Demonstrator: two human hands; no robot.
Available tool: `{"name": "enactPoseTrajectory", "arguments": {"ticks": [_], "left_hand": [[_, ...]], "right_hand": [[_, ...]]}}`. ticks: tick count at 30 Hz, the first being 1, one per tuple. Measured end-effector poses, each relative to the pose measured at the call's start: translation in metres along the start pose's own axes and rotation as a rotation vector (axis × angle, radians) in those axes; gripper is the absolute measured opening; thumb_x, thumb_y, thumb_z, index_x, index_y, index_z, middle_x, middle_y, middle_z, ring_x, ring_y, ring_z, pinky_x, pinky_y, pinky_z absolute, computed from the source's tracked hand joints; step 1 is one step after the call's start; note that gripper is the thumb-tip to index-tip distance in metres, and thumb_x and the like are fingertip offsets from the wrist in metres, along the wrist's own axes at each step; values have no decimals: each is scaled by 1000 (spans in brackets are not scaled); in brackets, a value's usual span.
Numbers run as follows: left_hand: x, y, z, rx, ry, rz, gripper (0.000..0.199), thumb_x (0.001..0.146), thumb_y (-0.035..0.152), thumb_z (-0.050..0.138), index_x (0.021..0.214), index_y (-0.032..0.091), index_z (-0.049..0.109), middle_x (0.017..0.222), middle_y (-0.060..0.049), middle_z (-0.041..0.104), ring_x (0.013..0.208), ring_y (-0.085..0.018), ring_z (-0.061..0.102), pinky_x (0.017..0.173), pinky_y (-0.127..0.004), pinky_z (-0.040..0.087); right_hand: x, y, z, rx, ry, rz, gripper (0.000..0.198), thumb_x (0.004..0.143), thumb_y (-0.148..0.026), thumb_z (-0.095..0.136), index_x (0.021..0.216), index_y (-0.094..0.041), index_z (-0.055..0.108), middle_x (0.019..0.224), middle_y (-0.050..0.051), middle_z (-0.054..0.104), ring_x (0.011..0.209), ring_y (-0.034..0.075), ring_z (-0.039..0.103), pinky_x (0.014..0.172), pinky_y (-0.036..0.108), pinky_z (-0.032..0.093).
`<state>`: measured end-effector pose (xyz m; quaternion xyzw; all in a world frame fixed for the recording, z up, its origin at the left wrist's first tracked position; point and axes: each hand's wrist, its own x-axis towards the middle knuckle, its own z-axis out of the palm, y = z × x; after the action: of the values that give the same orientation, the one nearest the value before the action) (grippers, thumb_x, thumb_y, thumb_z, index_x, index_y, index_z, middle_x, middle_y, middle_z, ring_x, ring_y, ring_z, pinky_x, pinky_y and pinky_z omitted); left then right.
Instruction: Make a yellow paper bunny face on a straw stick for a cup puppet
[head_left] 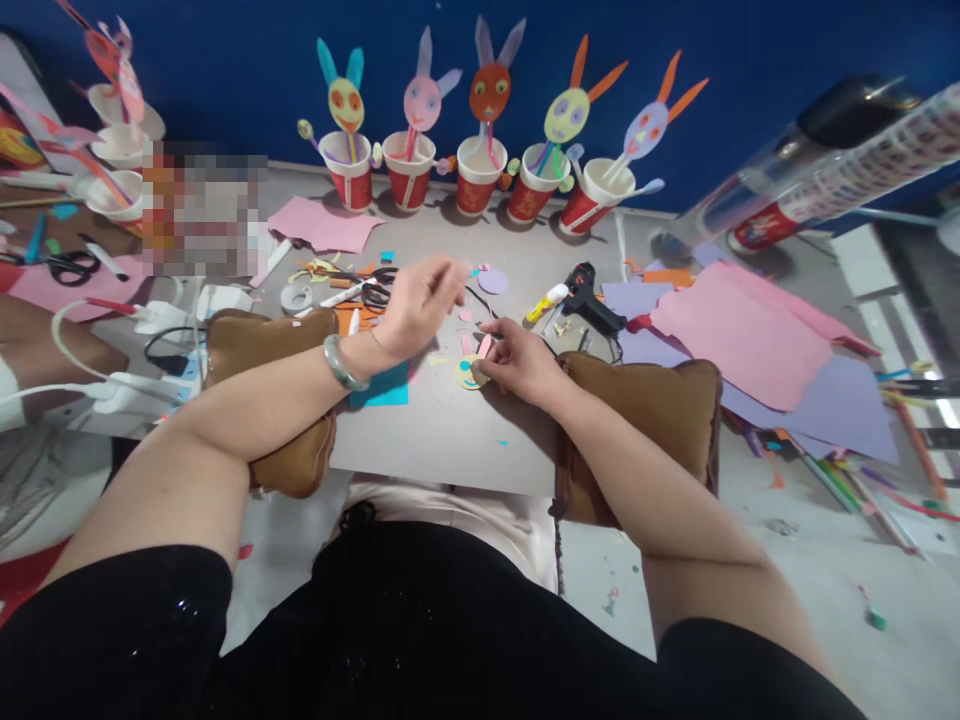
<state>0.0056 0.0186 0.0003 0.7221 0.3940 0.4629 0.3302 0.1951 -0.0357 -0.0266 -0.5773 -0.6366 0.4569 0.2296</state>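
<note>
My right hand [525, 365] is closed in a pinch at the right edge of a small yellow paper rabbit face [468, 374] with blue features. Two pink paper ears [484, 346] stand at the top of this face, close to my fingertips. Above the table, to the upper left, my left hand [424, 305] is raised with bent fingers pointing right. Its fingertips are blurred, and whether they hold anything is unclear. Near them lie a purple paper oval [493, 280] and a small pink paper piece [466, 315]. A blue paper square [380, 385] lies under my left wrist.
Several red-and-white paper cups [480, 185] with paper rabbits line the back wall. A black glue gun [592, 302] and yellow marker [547, 302] lie to the right, beside pink paper [750, 325]. Scissors [379, 290] are left; brown cushions [645, 420] sit under both forearms.
</note>
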Motion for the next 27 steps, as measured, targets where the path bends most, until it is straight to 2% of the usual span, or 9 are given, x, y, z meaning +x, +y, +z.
{"name": "enactPoseTrajectory", "arguments": {"ticks": [2,5,6,8,11,13,16,23,27], "left_hand": [[-16,18,3,178,-244,165,41,103,41,41,74,19,60,69,-3,61,65,-14,56,67,-29,42],[-50,48,12,467,-644,519,25,97,27,51,79,17,65,74,-7,66,67,-17,60,64,-31,41],[-63,57,16,560,-739,639,22,95,19,51,79,16,66,74,-8,67,67,-19,61,64,-32,41],[-87,69,23,722,-824,774,22,92,10,48,85,15,67,74,-10,69,68,-21,64,65,-33,43],[-113,72,33,942,-734,741,27,98,28,49,102,9,67,97,-22,73,86,-30,69,75,-41,48],[-119,67,39,1052,-703,652,52,95,50,55,117,3,64,119,-33,67,107,-40,67,91,-51,47],[-114,57,45,1101,-725,537,75,86,68,61,125,4,60,130,-36,62,118,-48,63,100,-58,41],[-104,53,44,1083,-900,427,86,86,75,55,134,4,55,131,-37,61,121,-50,61,99,-60,42],[-106,49,44,1047,-924,403,87,86,76,54,135,5,56,136,-38,57,124,-50,59,100,-59,41]], "right_hand": [[0,0,-3,-102,8,-46,47,72,-17,68,118,-16,56,56,-8,61,46,13,54,55,26,40],[1,-1,-12,-248,17,-140,36,75,-23,71,110,-17,61,59,-6,61,58,15,57,62,27,40],[1,0,-16,-288,33,-159,32,79,-28,71,107,-17,62,60,-4,61,60,16,57,63,28,40],[0,1,-23,-376,90,-167,24,86,-35,65,102,-18,64,62,-1,63,61,17,57,64,30,38],[-3,2,-31,-596,204,-162,17,90,-34,62,96,-18,67,75,6,70,71,22,61,67,33,38],[-4,3,-32,-746,251,-154,17,91,-32,61,97,-18,68,92,11,73,80,25,65,67,35,38],[-3,4,-30,-871,229,-135,21,94,-32,57,103,-18,69,109,15,71,83,27,65,65,35,37],[5,12,-27,-883,156,-134,18,95,-29,52,96,-19,67,105,12,69,83,25,65,68,35,41],[8,17,-28,-809,140,-116,16,94,-27,51,95,-18,64,105,12,70,85,25,66,70,36,44]]}}
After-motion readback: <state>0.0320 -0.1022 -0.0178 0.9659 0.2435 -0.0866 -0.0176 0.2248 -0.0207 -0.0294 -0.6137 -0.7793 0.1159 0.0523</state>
